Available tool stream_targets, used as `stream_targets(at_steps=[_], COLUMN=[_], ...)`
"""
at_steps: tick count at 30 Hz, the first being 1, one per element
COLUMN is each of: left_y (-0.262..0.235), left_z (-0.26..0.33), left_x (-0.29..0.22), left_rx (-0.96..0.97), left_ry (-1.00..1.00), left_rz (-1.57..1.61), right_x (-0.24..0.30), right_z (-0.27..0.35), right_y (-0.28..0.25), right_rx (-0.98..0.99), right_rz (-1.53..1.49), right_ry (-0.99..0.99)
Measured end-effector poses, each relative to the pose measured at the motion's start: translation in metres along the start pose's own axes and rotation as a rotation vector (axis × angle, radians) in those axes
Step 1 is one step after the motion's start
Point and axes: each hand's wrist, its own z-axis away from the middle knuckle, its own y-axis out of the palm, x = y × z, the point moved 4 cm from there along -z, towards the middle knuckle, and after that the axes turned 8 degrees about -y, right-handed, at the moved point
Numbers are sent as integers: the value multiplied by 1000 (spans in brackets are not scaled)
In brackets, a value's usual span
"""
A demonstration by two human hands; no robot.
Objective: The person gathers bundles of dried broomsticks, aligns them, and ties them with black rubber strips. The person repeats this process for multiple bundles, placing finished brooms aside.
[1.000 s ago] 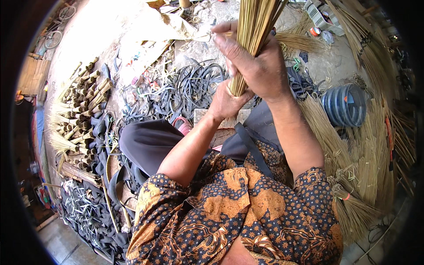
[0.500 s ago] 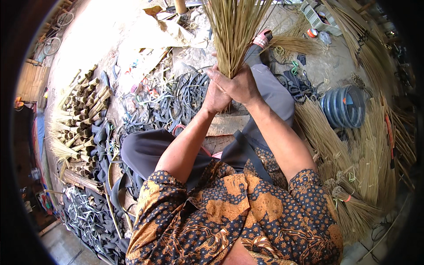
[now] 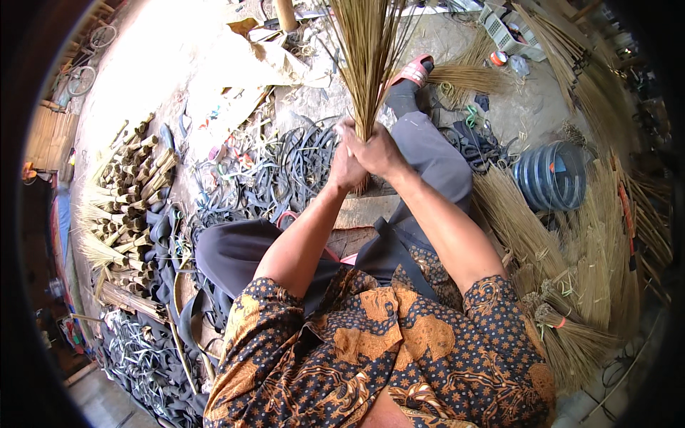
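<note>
Both of my hands are wrapped round one bundle of thin dry broom sticks (image 3: 365,64), which stands upright between my legs and fans out toward the top. My left hand (image 3: 345,165) grips the lower part of it. My right hand (image 3: 380,151) closes round the bundle just beside and above the left. Under my hands, the bundle's lower end shows only in part, over a flat wooden board (image 3: 366,212). To the left of the hands lies a tangle of dark rubber strips (image 3: 292,160).
Short tied stick bundles (image 3: 128,192) are stacked at left, above a heap of dark strips (image 3: 146,364). At right lie long loose sticks (image 3: 517,214), a clear blue plastic container (image 3: 551,176) and tied bundles (image 3: 571,332). A white crate (image 3: 512,32) stands at the far right.
The bundle and both hands have come slightly lower and nearer to me. The fan of sticks looks narrower, and more of my right foot's pink sandal shows.
</note>
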Motion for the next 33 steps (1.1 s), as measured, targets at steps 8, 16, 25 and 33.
stream_targets(at_steps=[8, 16, 25, 33], left_y=[12, 20, -5, -5], left_z=[3, 22, 5, 37], left_x=[47, 53, -51, -79], left_rx=[107, 281, 563, 584], left_ry=[-114, -449, -523, -461], left_rz=[-71, 68, 227, 420], right_x=[-46, 7, 40, 66], right_z=[11, -36, -15, -21], right_y=[-6, -42, -31, -53], right_rx=[4, -47, -27, 30], right_rz=[109, -131, -645, -839], right_ry=[-20, 30, 240, 36])
